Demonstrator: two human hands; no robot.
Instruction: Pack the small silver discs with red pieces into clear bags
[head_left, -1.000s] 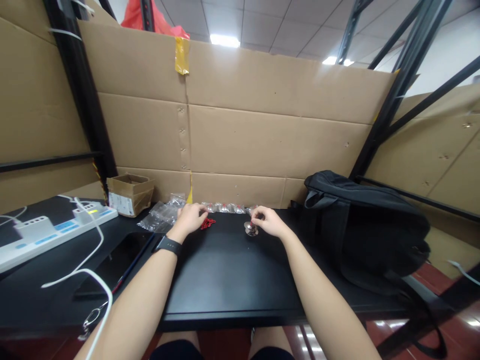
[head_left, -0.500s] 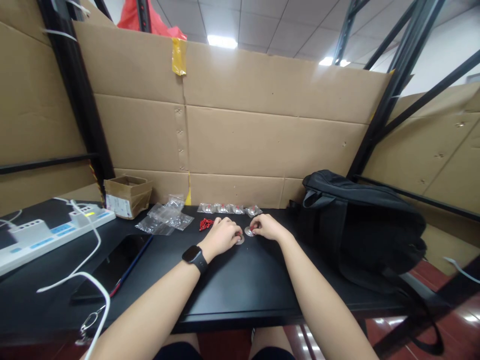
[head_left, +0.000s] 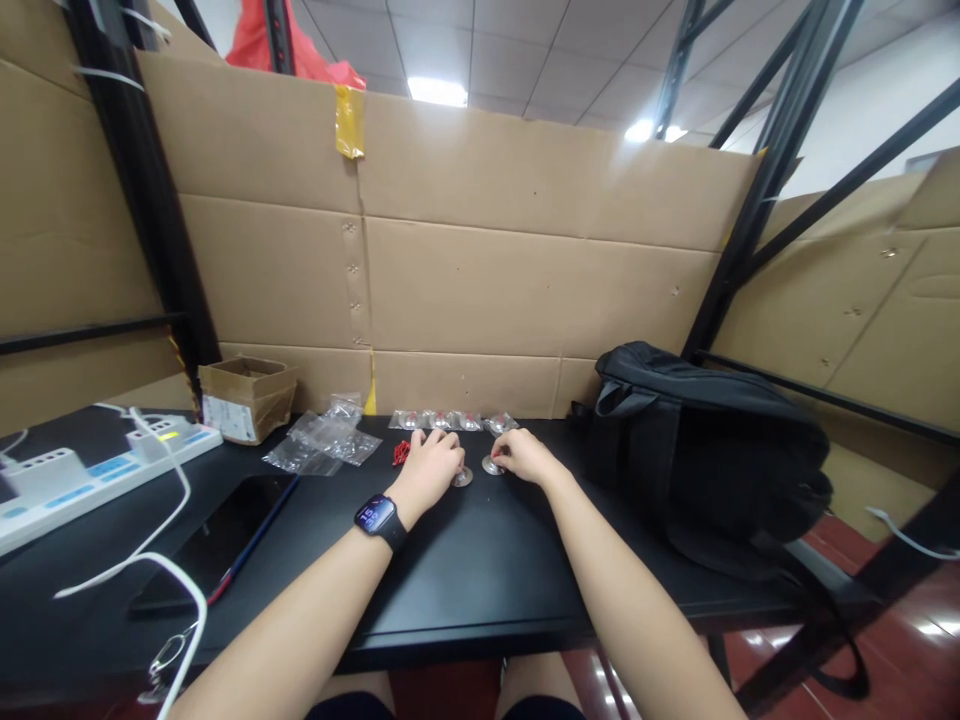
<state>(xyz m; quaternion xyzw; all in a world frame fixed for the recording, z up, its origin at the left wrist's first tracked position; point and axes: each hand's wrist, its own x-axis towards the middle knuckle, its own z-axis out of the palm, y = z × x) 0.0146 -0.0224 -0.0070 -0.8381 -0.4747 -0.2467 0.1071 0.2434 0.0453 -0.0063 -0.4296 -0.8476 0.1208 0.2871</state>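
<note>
Right hand (head_left: 527,457), in the head view, has thumb and fingertips pinched together on the red top of the right disc (head_left: 490,466), which is at the black surface (head_left: 480,570), nearer its far edge than its near one. Left hand (head_left: 427,473) curls its fingers down over the left disc (head_left: 463,478), just apart toward the left edge; whether they clamp it, I cannot tell. Small packets (head_left: 436,421) line the far edge; red pieces (head_left: 401,454) lie beside the left hand.
</note>
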